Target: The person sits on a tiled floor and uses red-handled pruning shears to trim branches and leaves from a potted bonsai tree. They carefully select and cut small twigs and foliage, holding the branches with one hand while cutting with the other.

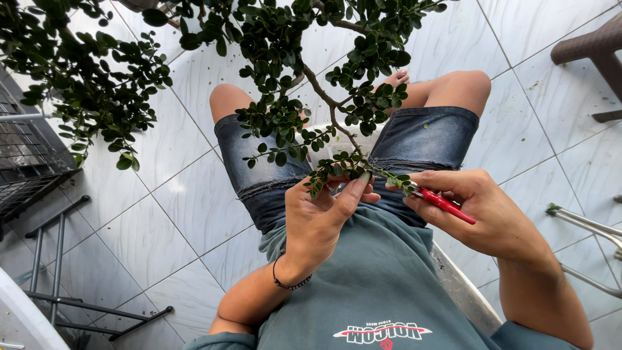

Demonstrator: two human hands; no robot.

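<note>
Both hands meet at the tip of one thin branch (337, 123), which comes down from 12 o'clock of the view. Left hand (321, 217) pinches the leafy twig end (337, 170) between thumb and fingers, palm turned up. Right hand (476, 210) is clenched around one pair of red-handled clippers (444, 204); the blades point to 9 o'clock and touch the twig just beside the left fingertips, but leaves hide whether they are closed. On the left wrist sits one dark bracelet (288, 284). Below, at 12 o'clock from the hands, are two knees in denim shorts (414, 139) over a white tiled floor (168, 214).
</note>
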